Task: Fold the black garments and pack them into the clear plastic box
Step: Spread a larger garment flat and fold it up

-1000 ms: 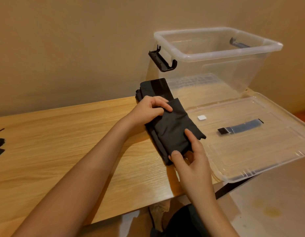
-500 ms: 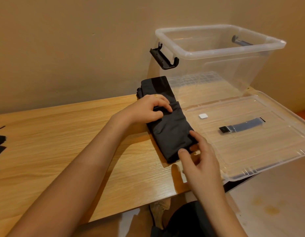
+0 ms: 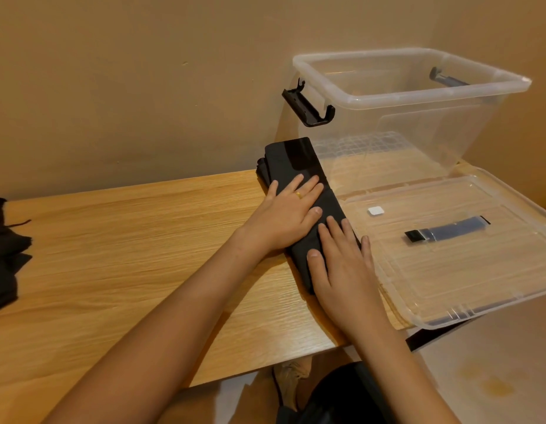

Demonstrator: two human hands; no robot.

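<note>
From the head camera, both hands lie flat on a long, narrow, folded black garment (image 3: 300, 162) that rests on the light wooden counter (image 3: 128, 255), just beside the clear plastic box (image 3: 372, 123) and not in it. The left hand (image 3: 284, 215) presses on the garment's middle; its fingers (image 3: 308, 186) are straight and slightly spread, gripping nothing, and one wears a thin gold ring (image 3: 298, 195). The right hand (image 3: 342, 270) covers the garment's near end, palm down, with its fingers (image 3: 330, 231) straight and close together, holding nothing. The thumb tips of the two hands are near each other.

The box stands upright against the beige wall at the counter's far right, with its top open. A black latch handle (image 3: 308, 108) juts out from its left end and a second dark latch (image 3: 446, 78) sits on the far end. Through its walls show only its ribbed floor and the wood grain beneath.

The clear plastic lid (image 3: 479, 286) lies flat in front of the box, overhanging the counter's right edge. A dark blue-and-black strip (image 3: 446, 230) and a small white square (image 3: 375, 210) show at it; whether on or under it cannot be told.

A loose heap of black cloth (image 3: 5, 255) lies at the counter's far left edge, well apart from the hands.
</note>
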